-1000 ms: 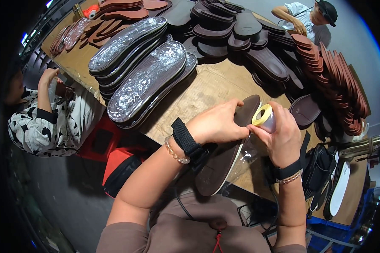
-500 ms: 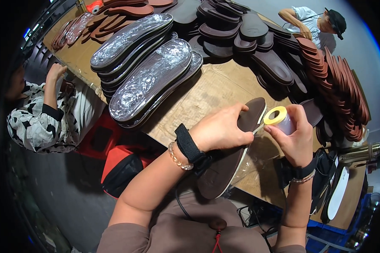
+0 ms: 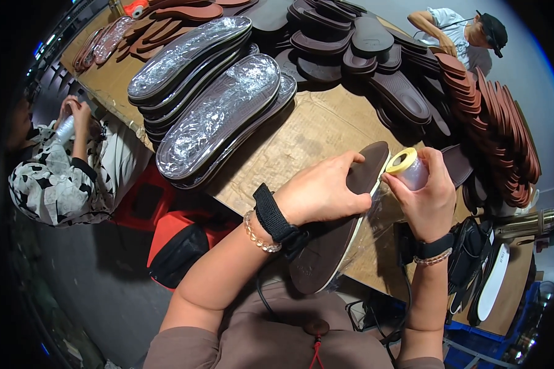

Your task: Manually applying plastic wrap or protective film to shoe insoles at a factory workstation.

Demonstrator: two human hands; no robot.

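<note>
Pressing our left hand (image 3: pixel 323 194) flat on the stiff, light brown insole (image 3: pixel 338 227), we clamp the right hand (image 3: pixel 428 203) around the slippery film roll (image 3: pixel 407 167); grasp its core.

My left hand (image 3: pixel 320 194) lies flat on a dark brown shoe sole (image 3: pixel 338 224), pinning it over the cardboard-topped table (image 3: pixel 317 132). My right hand (image 3: pixel 428 200) grips a roll of clear film (image 3: pixel 408 167) just beside the sole's tip. Film-wrapped soles (image 3: pixel 218 117) lie stacked beyond.
</note>
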